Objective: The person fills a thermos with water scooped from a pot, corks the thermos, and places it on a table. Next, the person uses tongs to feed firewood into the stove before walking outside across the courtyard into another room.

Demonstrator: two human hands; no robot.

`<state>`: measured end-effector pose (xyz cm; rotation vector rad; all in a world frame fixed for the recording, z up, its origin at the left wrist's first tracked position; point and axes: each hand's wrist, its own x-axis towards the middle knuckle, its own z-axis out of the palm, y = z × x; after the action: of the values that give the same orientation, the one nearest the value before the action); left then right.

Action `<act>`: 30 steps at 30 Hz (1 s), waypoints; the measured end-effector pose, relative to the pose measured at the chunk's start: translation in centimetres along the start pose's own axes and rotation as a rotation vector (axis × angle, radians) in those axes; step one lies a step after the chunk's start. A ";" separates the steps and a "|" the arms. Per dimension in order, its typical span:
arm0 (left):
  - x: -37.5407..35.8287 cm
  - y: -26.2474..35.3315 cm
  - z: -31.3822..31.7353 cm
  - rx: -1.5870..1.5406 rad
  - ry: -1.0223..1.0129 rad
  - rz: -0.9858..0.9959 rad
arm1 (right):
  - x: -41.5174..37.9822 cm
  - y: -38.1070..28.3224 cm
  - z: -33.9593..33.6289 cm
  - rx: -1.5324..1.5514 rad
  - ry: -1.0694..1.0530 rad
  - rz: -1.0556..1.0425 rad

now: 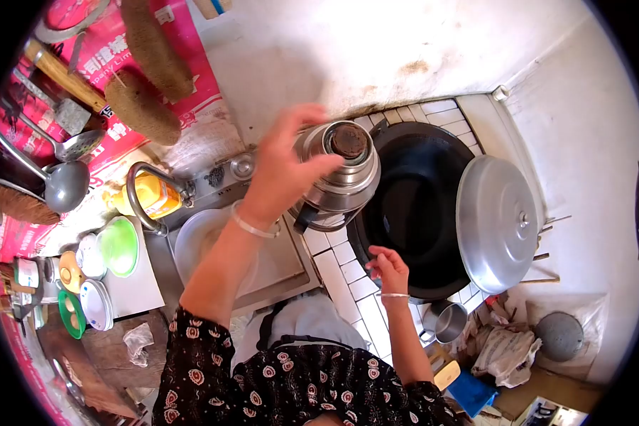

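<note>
Head view, from the left edge of the counter: ladles [60, 181] and a spatula [71, 145] hang on the wall, and below them bowls [99, 273] stand stacked on a white board beside the sink [291, 266]. A yellow bottle [153, 195] sits behind the curved tap [145, 202] at the sink's back edge, and a pale basin [199, 238] lies in the sink itself. Over the sink's right corner the left hand [284, 167] is up, fingers clamped around the shoulder of a steel flask [344, 167] — the flask is uncapped, its dark mouth facing the camera, held above the tiled strip between sink and wok [412, 206]. The right hand [389, 272] is lower, fingers loosely curled and a little apart, resting at the wok's front rim on the tiles. A domed lid [497, 224] leans on the wok's right edge. At the counter's front right corner stands a small steel pot [449, 323].
</note>
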<state>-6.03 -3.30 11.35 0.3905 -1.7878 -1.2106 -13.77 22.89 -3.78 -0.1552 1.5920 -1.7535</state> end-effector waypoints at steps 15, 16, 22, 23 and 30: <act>-11.0 -5.5 -0.8 -0.332 -0.353 -0.933 | 14.9 -8.5 8.7 0.022 -0.442 -0.213; -11.1 -5.7 -0.8 -0.339 -0.360 -0.932 | 15.3 -9.0 9.3 0.104 -0.479 -0.145; -10.8 -6.0 -1.1 -0.358 -0.372 -0.916 | 13.7 -9.7 10.5 0.273 -0.420 -0.095; -10.8 -5.9 -1.3 -0.354 -0.378 -0.917 | 13.1 -9.9 10.5 0.269 -0.408 -0.108; -11.7 -4.3 -3.6 -0.319 -0.524 -0.938 | 8.6 -8.0 9.3 0.190 -0.266 -0.183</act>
<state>2.25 0.61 2.12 0.8280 -1.8177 -2.3940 -18.26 9.86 2.15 -0.4348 1.2465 -1.9225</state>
